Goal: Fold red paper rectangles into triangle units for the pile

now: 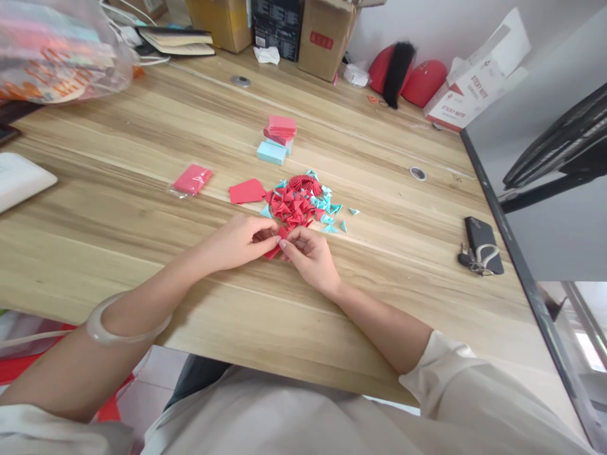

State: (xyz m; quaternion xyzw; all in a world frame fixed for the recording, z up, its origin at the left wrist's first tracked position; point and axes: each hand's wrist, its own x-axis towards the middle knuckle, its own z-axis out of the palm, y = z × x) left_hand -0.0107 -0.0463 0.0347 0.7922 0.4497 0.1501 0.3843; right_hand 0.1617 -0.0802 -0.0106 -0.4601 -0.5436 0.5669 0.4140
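Observation:
A small red paper slip (273, 253) is pinched between my left hand (244, 243) and my right hand (310, 256), close to the table's near side. The fingers of both hands are closed on it, and the fingertips hide part of it. Just beyond them lies a heap of red folded paper triangles (290, 208), with light blue triangles (325, 203) scattered at its right. A ring of red folded pieces (305, 184) sits at the back of the heap. Flat red paper slips (247, 191) lie to its left.
Behind the heap are stacks of pink-red paper (281, 126) and light blue paper (271, 153). A wrapped red pack (192, 180) lies to the left. A black phone-like item (484, 243) with keys is at right. Cardboard boxes (326, 38) and a sticky-note box (467, 91) stand along the back.

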